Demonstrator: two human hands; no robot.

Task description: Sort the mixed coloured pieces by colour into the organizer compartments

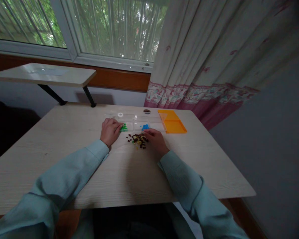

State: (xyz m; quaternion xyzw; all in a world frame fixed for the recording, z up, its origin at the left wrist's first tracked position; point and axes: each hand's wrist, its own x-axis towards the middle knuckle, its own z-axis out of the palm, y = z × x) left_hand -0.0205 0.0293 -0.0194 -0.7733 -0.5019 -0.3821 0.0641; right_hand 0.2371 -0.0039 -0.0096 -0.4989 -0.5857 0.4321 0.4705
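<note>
A clear plastic divided tray (134, 123) lies toward the far side of the table. Small green pieces (124, 127) sit in its near left compartment, and small blue pieces (145, 126) in the compartment to the right. My left hand (110, 130) is at the green pieces, fingertips pressed together; whatever is between them is too small to make out. In front of the tray is a loose pile of small dark brown and yellow pieces (139, 140) with a bit of green. At the pile's right edge, just below the blue pieces, my right hand (156, 140) is closed in a pinch, its contents hidden.
An orange plastic case (174, 122) lies right of the tray. A dark oval spot (147, 111) shows behind the tray. A raised shelf (64, 77) on black legs stands at the back left. Curtains (189, 66) hang beyond the table's right rear corner.
</note>
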